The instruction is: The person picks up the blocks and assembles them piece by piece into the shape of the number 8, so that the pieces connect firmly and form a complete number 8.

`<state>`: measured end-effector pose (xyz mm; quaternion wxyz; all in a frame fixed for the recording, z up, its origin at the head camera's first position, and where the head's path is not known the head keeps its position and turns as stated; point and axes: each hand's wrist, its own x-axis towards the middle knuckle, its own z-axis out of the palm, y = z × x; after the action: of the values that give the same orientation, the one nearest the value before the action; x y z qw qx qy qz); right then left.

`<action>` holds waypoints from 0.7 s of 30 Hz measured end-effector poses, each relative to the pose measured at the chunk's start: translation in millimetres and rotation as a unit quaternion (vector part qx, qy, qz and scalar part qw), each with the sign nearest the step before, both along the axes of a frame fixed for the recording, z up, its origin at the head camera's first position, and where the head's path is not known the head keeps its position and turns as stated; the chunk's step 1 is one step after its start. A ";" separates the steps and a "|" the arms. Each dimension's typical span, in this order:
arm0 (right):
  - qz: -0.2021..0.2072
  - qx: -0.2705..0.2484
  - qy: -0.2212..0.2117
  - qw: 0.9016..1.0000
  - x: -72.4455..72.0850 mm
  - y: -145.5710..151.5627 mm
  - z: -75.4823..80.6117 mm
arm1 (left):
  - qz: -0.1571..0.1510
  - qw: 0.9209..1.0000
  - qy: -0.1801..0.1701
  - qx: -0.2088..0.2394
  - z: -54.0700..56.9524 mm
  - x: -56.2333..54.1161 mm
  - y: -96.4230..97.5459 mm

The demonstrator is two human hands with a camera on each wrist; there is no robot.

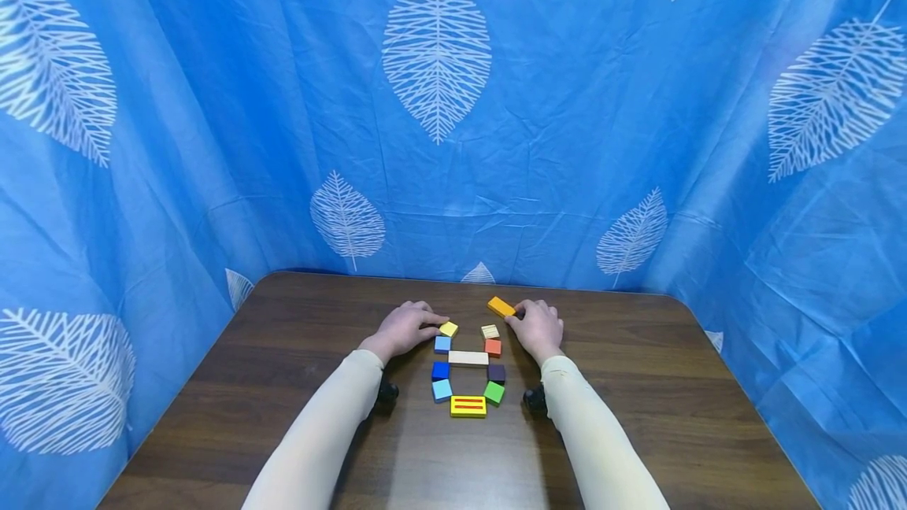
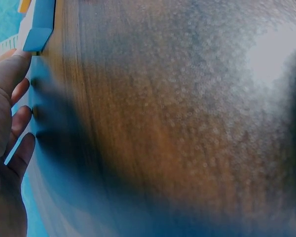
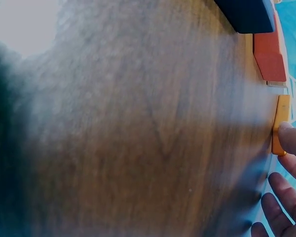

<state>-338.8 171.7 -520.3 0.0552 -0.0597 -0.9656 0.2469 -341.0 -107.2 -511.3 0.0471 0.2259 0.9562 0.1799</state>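
Note:
My left hand [image 1: 405, 329] reaches in from the left and pinches a small yellow block [image 1: 449, 329] with thumb and forefinger. Right below that block sits a light blue block [image 1: 442, 345]; its side [image 2: 38, 34] hides the yellow one in the left wrist view. On the other side my right hand [image 1: 538, 327] grips one end of a flat orange block [image 1: 501, 306], which lies slanted toward the table's far edge. The right wrist view has the thumb [image 3: 292, 138] against the orange block [image 3: 281, 123]. A pale wooden block [image 1: 490, 332] is just left of the right hand.
Between the forearms, several blocks form a loop on the brown table [image 1: 298, 384]: red [image 1: 492, 348], cream [image 1: 468, 358], dark blue [image 1: 441, 371], dark purple [image 1: 496, 374], sky blue [image 1: 442, 391], green [image 1: 494, 393] and yellow with red stripes [image 1: 468, 407]. A blue leaf-patterned curtain [image 1: 496, 203] hangs behind.

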 end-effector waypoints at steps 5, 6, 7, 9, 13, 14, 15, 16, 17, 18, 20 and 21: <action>0.003 -0.001 -0.001 1.000 0.3 0.1 0.4 | 0.002 1.000 0.001 -0.002 -0.2 0.4 -0.3; 0.003 -0.002 -0.002 1.000 0.3 0.1 0.4 | 0.002 1.000 0.001 -0.002 -0.4 0.3 -0.2; 0.003 -0.002 -0.002 1.000 0.4 0.1 0.5 | 0.002 1.000 0.001 -0.003 -0.7 0.0 -0.2; 0.003 -0.003 -0.003 1.000 0.4 0.4 0.5 | 0.002 1.000 0.002 -0.004 -1.3 -0.3 -0.1; 0.003 -0.003 -0.007 1.000 0.4 1.0 0.5 | 0.001 1.000 0.002 -0.002 -1.5 -0.2 0.3; 0.004 -0.003 -0.007 1.000 0.5 1.2 0.4 | 0.002 1.000 0.001 -0.002 -1.3 -0.1 0.4; 0.004 -0.002 -0.007 1.000 0.5 1.6 0.1 | 0.003 1.000 0.000 -0.001 -1.2 -0.1 0.4; 0.004 -0.003 -0.007 1.000 0.5 1.6 -0.2 | 0.004 1.000 -0.001 0.000 -1.1 0.2 0.4; 0.004 -0.003 -0.005 1.000 0.6 1.7 -0.5 | 0.004 1.000 -0.002 0.000 -1.1 0.3 0.2; 0.005 -0.003 -0.005 1.000 0.7 1.9 -0.9 | 0.004 1.000 -0.003 0.001 -1.1 0.6 0.1; 0.006 -0.002 -0.002 1.000 0.7 2.2 -1.8 | 0.006 1.000 -0.003 0.002 -0.8 1.0 -0.1; 0.006 -0.002 -0.001 1.000 0.4 2.3 -2.3 | 0.006 1.000 -0.003 0.002 -0.6 1.4 -0.1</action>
<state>-338.4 174.0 -522.7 0.0521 -0.0538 -0.9657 0.2487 -339.6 -107.4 -511.9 0.0486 0.2199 0.9570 0.1829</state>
